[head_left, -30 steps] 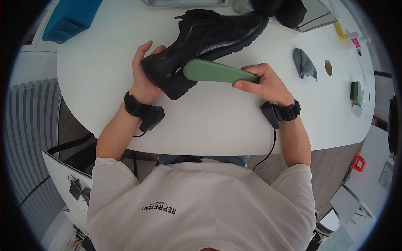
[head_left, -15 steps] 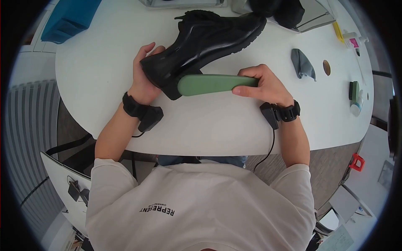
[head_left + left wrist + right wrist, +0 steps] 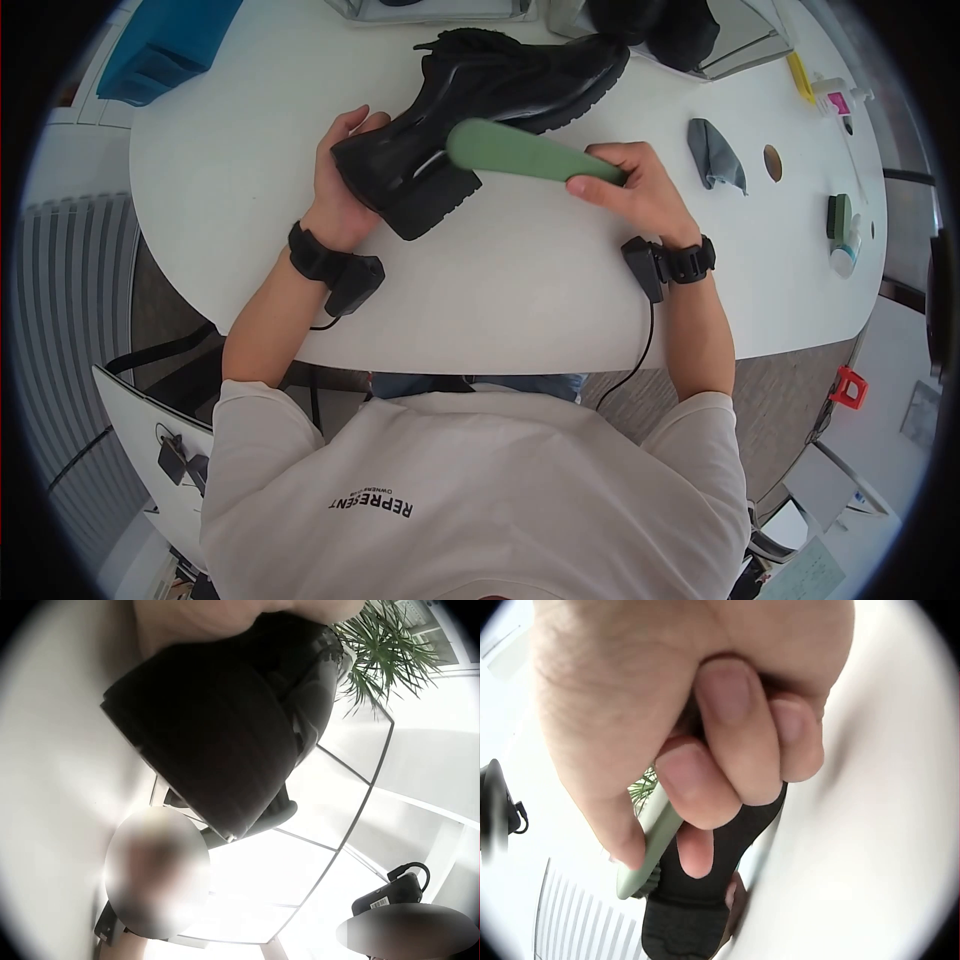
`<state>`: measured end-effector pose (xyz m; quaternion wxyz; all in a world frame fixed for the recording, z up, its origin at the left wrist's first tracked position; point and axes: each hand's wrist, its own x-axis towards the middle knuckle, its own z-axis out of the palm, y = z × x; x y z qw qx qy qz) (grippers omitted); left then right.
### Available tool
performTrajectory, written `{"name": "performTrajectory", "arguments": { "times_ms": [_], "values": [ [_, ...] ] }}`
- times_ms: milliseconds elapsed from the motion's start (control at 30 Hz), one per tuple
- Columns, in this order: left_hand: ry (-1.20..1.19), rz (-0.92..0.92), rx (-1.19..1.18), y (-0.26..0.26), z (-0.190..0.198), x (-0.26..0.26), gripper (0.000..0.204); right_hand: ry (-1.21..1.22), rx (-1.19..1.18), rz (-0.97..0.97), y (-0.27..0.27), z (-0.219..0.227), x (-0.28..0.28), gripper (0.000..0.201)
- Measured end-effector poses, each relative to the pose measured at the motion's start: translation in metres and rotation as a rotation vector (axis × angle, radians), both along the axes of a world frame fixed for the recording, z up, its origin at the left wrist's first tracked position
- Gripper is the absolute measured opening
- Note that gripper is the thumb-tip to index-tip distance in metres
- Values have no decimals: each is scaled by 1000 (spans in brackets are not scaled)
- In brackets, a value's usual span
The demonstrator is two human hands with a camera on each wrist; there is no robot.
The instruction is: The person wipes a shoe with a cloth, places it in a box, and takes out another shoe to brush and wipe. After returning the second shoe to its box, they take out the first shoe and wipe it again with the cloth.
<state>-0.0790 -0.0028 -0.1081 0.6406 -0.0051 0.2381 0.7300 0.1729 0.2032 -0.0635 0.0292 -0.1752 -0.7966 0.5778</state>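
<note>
Black boot [image 3: 405, 160] in left hand [image 3: 341, 195], green brush [image 3: 520, 153] in right hand [image 3: 650, 195] (table edge [image 3: 560, 369] apart)

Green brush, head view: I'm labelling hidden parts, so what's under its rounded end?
The black shoe shows around the rounded end of the green brush. That end hides part of the shoe and the dark bristles, which show partly in the right wrist view.

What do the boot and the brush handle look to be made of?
Boot: probably leather or a synthetic like it, polished black, going by the bright highlights along its side.
Green brush: handle likely plastic or painted wood, smooth and matte, with an even colour and no visible grain; the look leaves it open.
</note>
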Motion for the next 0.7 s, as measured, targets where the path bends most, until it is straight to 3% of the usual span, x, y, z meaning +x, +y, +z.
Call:
{"name": "performTrajectory", "arguments": {
  "times_ms": [100,167,233,267,333,467,600,667,700],
  "values": [
    [-14,4,-21,-2,-2,0,26,-1,37,-47,2,-7,2,32],
    [-2,-7,-3,1,-9,-6,27,3,-65,-34,-5,-6,-1,33],
    [-44,-129,258,3,-16,-7,30,-15,-50,40,-12,-4,-4,33],
    [-49,-131,252,0,-18,-7,30,-35,-43,116,-15,-4,-4,33],
    [-28,-3,26,-2,3,2,35,-57,-70,82,-15,0,-2,32],
    [4,72,-41,-3,18,14,42,6,-18,-79,8,-11,4,34],
    [-46,61,-51,-6,18,11,49,44,13,-85,4,-5,0,35],
    [-83,57,-63,-3,15,10,51,-55,-42,20,-8,-3,-2,35],
    [-10,72,-158,-1,19,12,48,-59,-44,15,-8,-4,-2,35]
  ]
}}
